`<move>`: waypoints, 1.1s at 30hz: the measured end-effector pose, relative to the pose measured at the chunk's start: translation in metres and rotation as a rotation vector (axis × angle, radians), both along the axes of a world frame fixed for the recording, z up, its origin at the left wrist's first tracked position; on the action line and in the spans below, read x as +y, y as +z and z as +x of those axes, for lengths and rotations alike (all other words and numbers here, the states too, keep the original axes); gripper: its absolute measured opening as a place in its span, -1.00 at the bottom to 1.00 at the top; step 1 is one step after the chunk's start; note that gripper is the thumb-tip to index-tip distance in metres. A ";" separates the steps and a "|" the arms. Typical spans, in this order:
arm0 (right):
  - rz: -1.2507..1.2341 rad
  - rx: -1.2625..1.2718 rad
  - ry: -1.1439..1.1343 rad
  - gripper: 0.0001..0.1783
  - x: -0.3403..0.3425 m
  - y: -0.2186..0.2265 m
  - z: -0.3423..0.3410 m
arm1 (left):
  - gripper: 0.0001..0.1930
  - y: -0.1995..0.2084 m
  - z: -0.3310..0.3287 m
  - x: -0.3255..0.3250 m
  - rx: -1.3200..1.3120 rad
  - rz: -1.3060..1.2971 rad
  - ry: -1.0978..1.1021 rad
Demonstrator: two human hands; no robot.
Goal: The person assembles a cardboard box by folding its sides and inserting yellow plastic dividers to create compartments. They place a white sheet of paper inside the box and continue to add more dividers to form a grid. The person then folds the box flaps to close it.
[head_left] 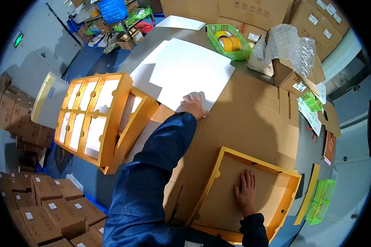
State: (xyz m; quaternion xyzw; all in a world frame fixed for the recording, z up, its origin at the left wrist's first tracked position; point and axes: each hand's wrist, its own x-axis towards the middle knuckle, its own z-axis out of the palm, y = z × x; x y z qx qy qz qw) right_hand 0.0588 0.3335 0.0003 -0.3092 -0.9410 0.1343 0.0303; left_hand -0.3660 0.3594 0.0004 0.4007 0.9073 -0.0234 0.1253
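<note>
My left hand (193, 106) is at the near edge of a white sheet (193, 68), fingers bent over the top and thumb at the edge, so it grips the sheet there. Another white sheet (146, 68) shows from under it on the left. My right hand (246, 190) lies flat, fingers stretched, on the brown inside panel (222, 201) of a shallow yellow wooden frame (257, 164). That frame rests on cardboard at the near right. To the left, a yellow wooden frame with several white-backed compartments (86, 115) leans tilted over another yellow frame (130, 131).
Brown cardboard (243, 119) covers much of the grey table (173, 35). At the back stands a green basket (212, 31) with yellow tape rolls, beside an open carton (282, 72) with bubble wrap. A yellow strip (307, 195) and another green basket (320, 201) are at right. Cartons (62, 214) fill the lower left.
</note>
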 end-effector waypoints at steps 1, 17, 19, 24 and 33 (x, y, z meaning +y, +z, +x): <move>-0.008 0.010 0.000 -0.38 0.001 0.000 -0.001 | 0.00 0.003 -0.004 -0.001 -0.010 0.003 -0.007; 0.033 0.033 0.017 -0.40 -0.001 -0.009 0.006 | -0.84 0.003 0.001 0.023 0.608 0.419 -0.141; 0.048 0.044 0.028 -0.41 -0.002 -0.010 0.006 | -0.91 0.037 -0.006 0.018 0.700 0.541 -0.181; 0.035 0.078 0.021 -0.43 -0.004 0.001 0.005 | -0.89 0.135 -0.005 -0.006 0.712 0.632 -0.213; -0.724 0.825 -0.233 -0.56 0.027 -0.023 0.044 | -0.54 0.234 0.185 -0.149 0.514 0.619 -0.918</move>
